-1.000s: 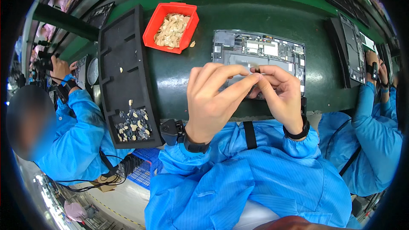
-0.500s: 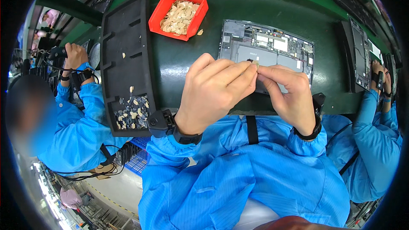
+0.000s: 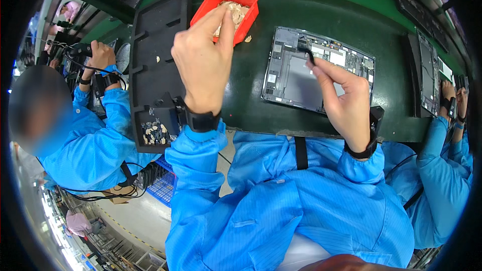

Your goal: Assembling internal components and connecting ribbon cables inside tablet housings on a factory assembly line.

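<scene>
The desk (image 3: pixel 251 85) carries all the work items.

The tray (image 3: pixel 160 40) lies along the desk's left side, long sides running from the near edge toward the far edge. Its dividers presumably keep small parts from mixing.

The laptop (image 3: pixel 296 87), inner parts exposed, lies flat toward the desk's near edge, right of centre. This position probably gives direct reach to the components. A second laptop (image 3: pixel 428 65) is at the desk's right edge, well apart from the first.

The bin (image 3: pixel 205 6) stands between the tray and the laptop, farther from the near edge than the laptop's middle. Its raised walls appear suited to containing loose, light pieces.

The left hand (image 3: pixel 203 55) is over the bin, thumb and index fingertips above its contents. Whether these fingertips hold anything cannot be told.

The right hand (image 3: pixel 346 90) is above the laptop, thumb and index finger closed on a dark strip (image 3: pixel 310 58). The strip is above the laptop's interior; contact with it cannot be confirmed. Gripping one end likely leaves the rest free and visible.

Dark and tan scraps (image 3: pixel 154 134) fill the tray's near compartment. Tan pieces (image 3: pixel 241 14) fill the bin; one loose piece (image 3: pixel 248 39) lies on the desk just beside it.
</scene>
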Action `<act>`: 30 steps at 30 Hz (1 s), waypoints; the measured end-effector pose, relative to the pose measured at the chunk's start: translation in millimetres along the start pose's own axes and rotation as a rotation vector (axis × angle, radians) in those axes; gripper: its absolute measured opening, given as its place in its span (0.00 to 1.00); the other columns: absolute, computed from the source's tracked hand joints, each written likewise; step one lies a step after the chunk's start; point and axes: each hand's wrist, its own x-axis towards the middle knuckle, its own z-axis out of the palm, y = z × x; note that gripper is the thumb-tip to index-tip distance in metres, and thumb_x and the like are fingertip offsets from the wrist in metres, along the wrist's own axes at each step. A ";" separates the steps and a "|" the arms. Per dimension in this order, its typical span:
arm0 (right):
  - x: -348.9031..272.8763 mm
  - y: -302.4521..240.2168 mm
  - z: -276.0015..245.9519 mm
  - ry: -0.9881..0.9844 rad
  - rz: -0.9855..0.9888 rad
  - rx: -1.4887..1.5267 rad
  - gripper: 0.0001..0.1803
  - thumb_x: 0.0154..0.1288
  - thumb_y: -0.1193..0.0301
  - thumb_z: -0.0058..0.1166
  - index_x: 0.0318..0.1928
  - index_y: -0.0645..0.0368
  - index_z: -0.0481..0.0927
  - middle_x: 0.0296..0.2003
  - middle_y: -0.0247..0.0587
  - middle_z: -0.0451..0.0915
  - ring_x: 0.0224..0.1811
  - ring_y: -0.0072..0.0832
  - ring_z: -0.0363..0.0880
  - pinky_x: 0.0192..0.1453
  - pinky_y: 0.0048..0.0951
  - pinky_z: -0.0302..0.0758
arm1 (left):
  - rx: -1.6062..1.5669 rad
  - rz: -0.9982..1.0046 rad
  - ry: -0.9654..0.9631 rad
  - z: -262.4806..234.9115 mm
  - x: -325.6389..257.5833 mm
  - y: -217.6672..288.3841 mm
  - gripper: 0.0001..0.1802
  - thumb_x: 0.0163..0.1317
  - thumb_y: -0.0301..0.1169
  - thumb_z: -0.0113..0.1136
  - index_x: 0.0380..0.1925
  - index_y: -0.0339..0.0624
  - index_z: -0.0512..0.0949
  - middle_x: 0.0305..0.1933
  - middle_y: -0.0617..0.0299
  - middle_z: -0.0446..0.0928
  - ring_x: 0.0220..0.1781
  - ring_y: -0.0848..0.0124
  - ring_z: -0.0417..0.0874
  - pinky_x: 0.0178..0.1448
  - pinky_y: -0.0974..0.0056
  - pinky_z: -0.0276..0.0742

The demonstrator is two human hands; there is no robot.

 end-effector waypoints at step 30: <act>-89.4 64.6 -103.2 0.238 0.453 0.373 0.10 0.73 0.76 0.67 0.50 0.69 0.87 0.37 0.41 0.91 0.40 0.20 0.88 0.49 0.19 0.79 | -0.011 0.423 -0.784 69.8 -83.1 97.9 0.31 0.66 0.50 0.69 0.69 0.69 0.79 0.63 0.49 0.78 0.55 0.51 0.80 0.60 0.50 0.79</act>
